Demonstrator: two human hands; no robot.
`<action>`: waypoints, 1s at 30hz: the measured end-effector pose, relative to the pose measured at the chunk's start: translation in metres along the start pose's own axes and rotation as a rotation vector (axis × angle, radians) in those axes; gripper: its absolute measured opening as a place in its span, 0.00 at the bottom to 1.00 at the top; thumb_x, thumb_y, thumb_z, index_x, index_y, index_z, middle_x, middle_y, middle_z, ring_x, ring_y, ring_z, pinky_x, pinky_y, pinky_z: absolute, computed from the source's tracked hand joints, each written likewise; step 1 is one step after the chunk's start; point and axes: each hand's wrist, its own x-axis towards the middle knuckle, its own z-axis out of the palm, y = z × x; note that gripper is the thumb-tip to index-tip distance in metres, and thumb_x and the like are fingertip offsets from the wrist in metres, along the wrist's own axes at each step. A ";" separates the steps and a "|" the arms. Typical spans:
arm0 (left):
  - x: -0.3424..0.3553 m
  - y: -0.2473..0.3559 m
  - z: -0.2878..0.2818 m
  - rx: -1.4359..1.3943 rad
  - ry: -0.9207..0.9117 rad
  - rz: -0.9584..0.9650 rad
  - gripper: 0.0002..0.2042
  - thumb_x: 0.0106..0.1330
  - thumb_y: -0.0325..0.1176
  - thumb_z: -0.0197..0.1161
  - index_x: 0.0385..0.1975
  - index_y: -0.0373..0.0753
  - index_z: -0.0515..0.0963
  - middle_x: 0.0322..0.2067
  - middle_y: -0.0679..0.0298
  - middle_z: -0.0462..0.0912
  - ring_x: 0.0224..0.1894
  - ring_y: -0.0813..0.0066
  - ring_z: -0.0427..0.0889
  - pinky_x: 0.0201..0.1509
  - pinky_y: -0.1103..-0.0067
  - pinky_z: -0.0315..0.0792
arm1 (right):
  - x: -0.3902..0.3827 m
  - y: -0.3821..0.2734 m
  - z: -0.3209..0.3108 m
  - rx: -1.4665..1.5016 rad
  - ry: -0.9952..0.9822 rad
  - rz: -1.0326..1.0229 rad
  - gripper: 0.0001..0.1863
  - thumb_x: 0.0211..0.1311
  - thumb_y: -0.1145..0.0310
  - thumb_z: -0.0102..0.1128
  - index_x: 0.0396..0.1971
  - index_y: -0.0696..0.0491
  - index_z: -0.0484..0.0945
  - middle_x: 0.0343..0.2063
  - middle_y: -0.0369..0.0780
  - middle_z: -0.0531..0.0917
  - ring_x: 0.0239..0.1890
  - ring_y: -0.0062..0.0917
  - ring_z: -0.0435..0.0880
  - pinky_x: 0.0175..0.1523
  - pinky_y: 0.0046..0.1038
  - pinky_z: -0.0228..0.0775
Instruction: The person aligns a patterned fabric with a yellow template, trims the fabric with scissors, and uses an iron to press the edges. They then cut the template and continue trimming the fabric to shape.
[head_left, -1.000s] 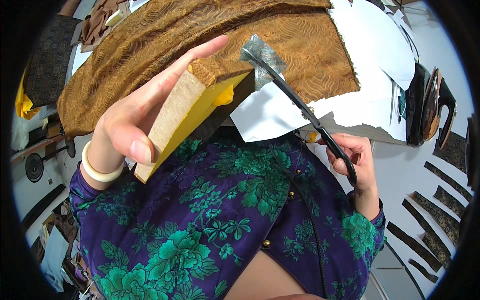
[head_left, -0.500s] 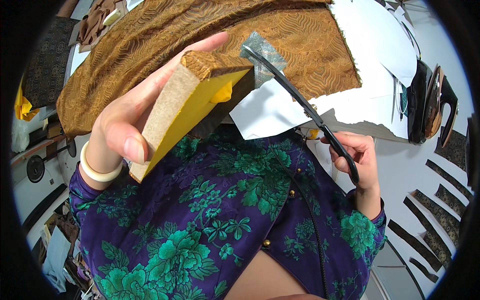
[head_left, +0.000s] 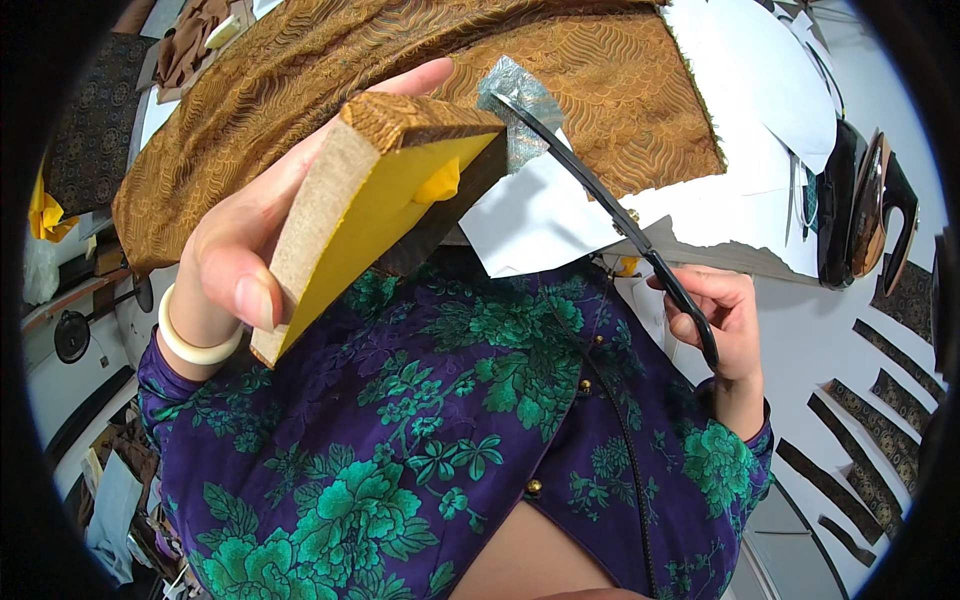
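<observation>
Head view. Left hand (head_left: 240, 235) clamps block (head_left: 375, 215): thumb pressed to its beige side, index finger stretched past the far edge, other fingers hidden behind. Gap between thumb and fingers is the block's thickness; force cannot be told. Right hand (head_left: 725, 305) is curled around the handle end of scissors (head_left: 590, 183). Blades show nearly edge-on as 1 dark line, so their spread cannot be told. Tip overlaps grey patch (head_left: 525, 150); contact unclear.

Change over the last 0.5 s: block shifts slightly left and turns, showing more of its yellow face. Patch looks narrower, its top edge higher. Scissors barely move. Judgement: re-angling of the block, 2 grips unchanged, no fresh cut visible.

Position: block is held tilted in front of the torso, left of the scissors, yellow scrap (head_left: 440, 183) at its inner face. White sheet (head_left: 525, 230) lies just beside; brown cloth (head_left: 630, 110) behind.
</observation>
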 end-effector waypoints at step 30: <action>-0.003 0.005 0.013 0.134 0.048 -0.041 0.72 0.36 0.63 0.80 0.73 0.24 0.41 0.61 0.54 0.70 0.62 0.72 0.71 0.64 0.82 0.62 | 0.005 0.007 -0.008 0.130 -0.066 -0.003 0.26 0.51 0.80 0.73 0.52 0.71 0.77 0.41 0.42 0.82 0.37 0.15 0.79 0.41 0.17 0.72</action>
